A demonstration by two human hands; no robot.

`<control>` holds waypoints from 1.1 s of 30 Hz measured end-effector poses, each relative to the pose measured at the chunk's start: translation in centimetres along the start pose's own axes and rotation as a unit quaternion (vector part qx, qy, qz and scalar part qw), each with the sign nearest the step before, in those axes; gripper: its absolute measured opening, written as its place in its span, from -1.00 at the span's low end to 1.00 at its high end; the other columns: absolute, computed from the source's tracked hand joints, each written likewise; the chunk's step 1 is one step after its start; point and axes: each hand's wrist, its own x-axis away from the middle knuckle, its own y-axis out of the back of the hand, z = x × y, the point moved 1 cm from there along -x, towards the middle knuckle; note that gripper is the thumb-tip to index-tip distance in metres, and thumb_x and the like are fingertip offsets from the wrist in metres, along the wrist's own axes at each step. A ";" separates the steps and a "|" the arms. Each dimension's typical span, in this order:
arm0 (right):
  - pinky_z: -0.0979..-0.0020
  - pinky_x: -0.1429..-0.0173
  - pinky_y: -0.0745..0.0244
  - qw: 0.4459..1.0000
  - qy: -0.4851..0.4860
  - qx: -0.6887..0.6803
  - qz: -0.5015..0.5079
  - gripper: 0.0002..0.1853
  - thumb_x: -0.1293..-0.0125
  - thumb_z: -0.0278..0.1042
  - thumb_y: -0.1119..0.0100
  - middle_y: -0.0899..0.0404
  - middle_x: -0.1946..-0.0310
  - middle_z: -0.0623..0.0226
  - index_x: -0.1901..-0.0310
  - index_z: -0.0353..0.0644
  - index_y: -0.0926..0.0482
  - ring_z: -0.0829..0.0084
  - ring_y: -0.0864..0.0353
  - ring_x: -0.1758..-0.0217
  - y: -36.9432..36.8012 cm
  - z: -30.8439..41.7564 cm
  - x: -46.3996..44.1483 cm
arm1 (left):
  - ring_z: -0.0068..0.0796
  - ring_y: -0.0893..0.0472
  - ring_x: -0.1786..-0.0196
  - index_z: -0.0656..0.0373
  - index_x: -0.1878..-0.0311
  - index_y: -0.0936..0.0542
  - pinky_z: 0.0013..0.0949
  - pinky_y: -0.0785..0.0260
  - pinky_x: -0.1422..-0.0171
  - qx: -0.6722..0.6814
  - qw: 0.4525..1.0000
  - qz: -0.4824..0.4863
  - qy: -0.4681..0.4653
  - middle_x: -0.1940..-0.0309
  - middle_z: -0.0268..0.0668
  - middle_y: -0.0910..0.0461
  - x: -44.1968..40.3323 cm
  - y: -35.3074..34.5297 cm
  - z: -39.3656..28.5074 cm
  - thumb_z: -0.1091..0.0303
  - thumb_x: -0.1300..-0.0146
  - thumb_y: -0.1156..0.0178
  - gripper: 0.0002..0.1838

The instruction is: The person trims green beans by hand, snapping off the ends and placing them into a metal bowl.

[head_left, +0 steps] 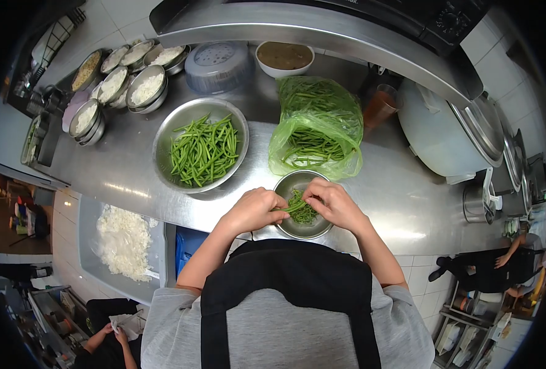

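My left hand [261, 209] is closed around a few green beans [294, 208] above a small steel bowl [313, 232]. On the bowl's other side, my right hand [326, 200] pinches at the beans' ends; what lies between its fingertips is too small to make out. Green bean trimmings [304, 216] lie in the bowl below. Beyond it stands an opened green plastic bag [279, 142] with more long beans inside. To the left, a larger steel bowl [243, 147] holds a heap of green beans [204, 149].
Several steel bowls of rice [145, 89] stand at the back left, beside a clear plastic cover [216, 66] and a bowl of brown sauce [284, 58]. A large rice cooker [448, 123] occupies the right. A grey tub [88, 246] holds rice at lower left. Two other people are nearby.
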 end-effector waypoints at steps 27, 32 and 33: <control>0.38 0.28 -0.38 0.975 0.028 -0.007 -0.219 -0.86 -0.04 -0.49 -0.20 -0.46 0.46 0.24 0.34 -0.26 -0.49 0.31 -0.49 0.39 -2.5 1.5 -1.5 | -0.30 -0.57 0.04 0.16 0.18 -0.38 -0.39 -0.54 0.08 0.688 0.670 -0.278 0.019 0.01 0.00 -0.48 -2.4 -1.3 1.6 0.24 -0.32 0.01 -0.82; 0.31 0.24 -0.32 0.951 0.117 0.155 -0.240 -0.86 0.03 -0.50 -0.22 -0.46 0.47 0.26 0.38 -0.21 -0.49 0.23 -0.48 0.35 -2.3 1.0 -1.7 | -0.27 -0.56 0.03 0.17 0.17 -0.36 -0.38 -0.53 0.05 0.689 0.672 -0.270 0.016 0.01 -0.01 -0.47 -2.7 -2.3 1.2 0.26 -0.32 0.00 -0.82; 0.32 0.25 -0.30 0.948 0.120 0.166 -0.244 -0.87 0.02 -0.52 -0.21 -0.47 0.47 0.29 0.39 -0.21 -0.50 0.27 -0.48 0.37 -2.1 0.9 -1.6 | -0.26 -0.56 0.03 0.17 0.16 -0.36 -0.39 -0.54 0.06 0.702 0.656 -0.276 0.012 0.01 0.00 -0.47 -2.6 -2.4 1.3 0.29 -0.31 -0.01 -0.83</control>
